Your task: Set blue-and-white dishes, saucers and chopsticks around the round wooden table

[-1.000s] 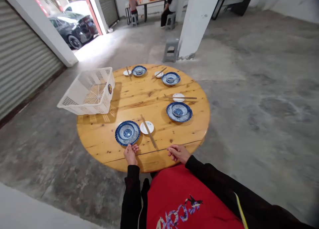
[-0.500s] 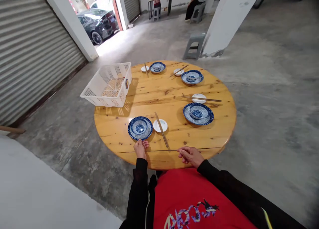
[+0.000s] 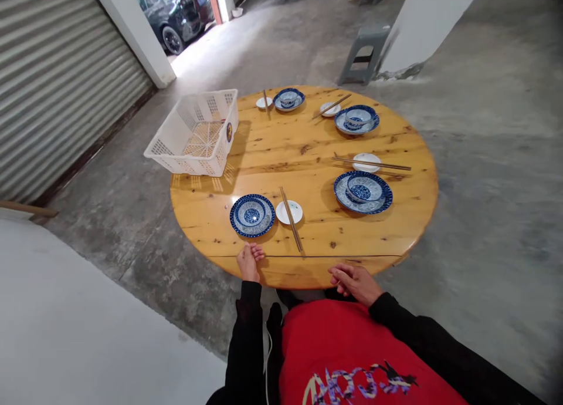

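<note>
My left hand (image 3: 250,262) rests by the table's near edge, fingers loosely curled and holding nothing. Just beyond it, a blue-and-white bowl (image 3: 251,215) sits on a blue-rimmed plate (image 3: 237,228); a small gap shows between hand and plate. Right of that, a pair of chopsticks (image 3: 292,222) lies across a small white saucer (image 3: 284,216). My right hand (image 3: 354,282), fingers loosely bent and empty, hovers at the near edge. Farther in from it stand another patterned plate (image 3: 384,203) and bowl (image 3: 364,189), with chopsticks (image 3: 391,166) over a white saucer (image 3: 368,158).
Two more settings, with a plate (image 3: 299,103) and a plate (image 3: 373,123), stand at the far side of the round wooden table (image 3: 281,152). A white plastic basket (image 3: 182,164) is at the left. Behind are a grey stool (image 3: 367,44) and a pillar (image 3: 428,29).
My left hand has drawn slightly back from the near plate. My right hand has shifted a little to the right along the edge. The camera view has tilted down. The dishes stay in place.
</note>
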`<action>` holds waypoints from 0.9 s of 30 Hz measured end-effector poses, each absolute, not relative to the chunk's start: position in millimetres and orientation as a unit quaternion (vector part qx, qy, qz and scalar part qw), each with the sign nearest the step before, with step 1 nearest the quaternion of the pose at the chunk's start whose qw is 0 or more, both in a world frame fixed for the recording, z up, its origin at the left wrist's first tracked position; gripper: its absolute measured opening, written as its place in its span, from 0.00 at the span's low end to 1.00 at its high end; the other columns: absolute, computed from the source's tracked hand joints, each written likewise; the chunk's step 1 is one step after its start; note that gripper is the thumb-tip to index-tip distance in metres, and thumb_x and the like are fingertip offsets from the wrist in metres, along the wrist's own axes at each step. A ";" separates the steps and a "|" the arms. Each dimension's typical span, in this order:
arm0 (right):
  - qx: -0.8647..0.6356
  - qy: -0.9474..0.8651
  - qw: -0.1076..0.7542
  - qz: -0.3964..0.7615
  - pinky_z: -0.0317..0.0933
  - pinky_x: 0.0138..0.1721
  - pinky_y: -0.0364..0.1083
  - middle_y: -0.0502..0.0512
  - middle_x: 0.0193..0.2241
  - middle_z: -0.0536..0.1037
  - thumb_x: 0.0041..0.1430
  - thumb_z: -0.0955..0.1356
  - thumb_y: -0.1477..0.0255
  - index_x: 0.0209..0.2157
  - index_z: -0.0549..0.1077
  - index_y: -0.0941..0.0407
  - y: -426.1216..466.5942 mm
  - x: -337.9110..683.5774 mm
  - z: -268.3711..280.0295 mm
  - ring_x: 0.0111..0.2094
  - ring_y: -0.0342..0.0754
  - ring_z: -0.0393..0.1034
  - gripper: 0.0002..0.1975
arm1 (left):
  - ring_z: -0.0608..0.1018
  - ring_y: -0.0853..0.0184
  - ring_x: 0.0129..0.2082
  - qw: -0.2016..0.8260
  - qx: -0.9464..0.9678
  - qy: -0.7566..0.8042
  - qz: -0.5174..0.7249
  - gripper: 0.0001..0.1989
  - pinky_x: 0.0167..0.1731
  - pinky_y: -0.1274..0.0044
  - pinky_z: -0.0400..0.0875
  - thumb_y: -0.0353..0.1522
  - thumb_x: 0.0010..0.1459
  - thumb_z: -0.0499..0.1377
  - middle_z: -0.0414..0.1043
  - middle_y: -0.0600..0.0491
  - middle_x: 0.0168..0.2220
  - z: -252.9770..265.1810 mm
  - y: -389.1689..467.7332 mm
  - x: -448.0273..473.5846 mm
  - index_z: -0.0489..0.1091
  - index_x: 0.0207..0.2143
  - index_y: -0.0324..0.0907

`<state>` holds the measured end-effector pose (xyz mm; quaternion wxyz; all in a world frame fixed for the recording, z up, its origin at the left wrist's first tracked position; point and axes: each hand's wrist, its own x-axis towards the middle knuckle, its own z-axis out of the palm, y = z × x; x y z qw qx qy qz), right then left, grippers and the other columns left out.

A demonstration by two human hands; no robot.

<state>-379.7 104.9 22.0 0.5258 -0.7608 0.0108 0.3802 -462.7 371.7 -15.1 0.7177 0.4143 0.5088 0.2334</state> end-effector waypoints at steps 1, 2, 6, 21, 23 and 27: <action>-0.755 0.009 0.528 0.390 0.61 0.19 0.43 0.52 0.21 0.76 0.44 0.70 0.53 0.28 0.72 0.55 102.2 -377.9 22.6 0.18 0.45 0.68 0.19 | 0.77 0.71 0.20 0.714 0.413 0.514 0.237 0.20 0.23 0.81 0.70 0.46 0.57 0.62 0.76 0.48 0.24 -12.5 365.8 -471.1 0.71 0.31 0.35; -0.747 0.005 0.528 0.404 0.62 0.19 0.43 0.52 0.22 0.77 0.44 0.71 0.53 0.28 0.73 0.55 99.3 -375.4 23.0 0.18 0.45 0.68 0.19 | 0.77 0.71 0.21 0.708 0.414 0.519 0.242 0.19 0.23 0.81 0.70 0.45 0.56 0.62 0.76 0.49 0.25 -9.8 358.2 -479.9 0.72 0.31 0.36; -0.733 -0.033 0.518 0.439 0.62 0.20 0.43 0.52 0.24 0.78 0.43 0.71 0.53 0.30 0.74 0.56 81.7 -362.4 19.2 0.19 0.44 0.68 0.21 | 0.76 0.71 0.21 0.673 0.445 0.535 0.249 0.17 0.22 0.80 0.69 0.43 0.54 0.62 0.75 0.51 0.24 0.1 310.5 -510.3 0.72 0.30 0.36; -0.726 0.003 0.597 0.342 0.63 0.21 0.44 0.54 0.23 0.77 0.42 0.71 0.47 0.30 0.75 0.56 -164.4 -254.1 6.5 0.20 0.45 0.68 0.26 | 0.76 0.70 0.22 0.668 0.662 0.336 0.036 0.15 0.24 0.80 0.68 0.42 0.60 0.56 0.76 0.51 0.26 16.8 15.7 -353.3 0.73 0.33 0.40; -0.715 0.042 0.610 0.339 0.64 0.21 0.45 0.55 0.23 0.77 0.39 0.72 0.45 0.31 0.76 0.57 -199.8 -245.4 -0.1 0.20 0.45 0.68 0.28 | 0.76 0.70 0.22 0.634 0.729 0.255 -0.029 0.14 0.26 0.80 0.68 0.39 0.61 0.54 0.76 0.52 0.26 19.0 -16.7 -328.8 0.74 0.32 0.41; -0.691 0.076 0.619 0.366 0.65 0.22 0.46 0.55 0.22 0.77 0.37 0.74 0.45 0.29 0.75 0.56 -241.5 -231.9 -10.5 0.20 0.47 0.69 0.28 | 0.78 0.69 0.27 0.514 0.841 0.139 -0.097 0.14 0.32 0.80 0.68 0.34 0.64 0.51 0.78 0.54 0.27 28.6 -54.0 -293.5 0.75 0.31 0.43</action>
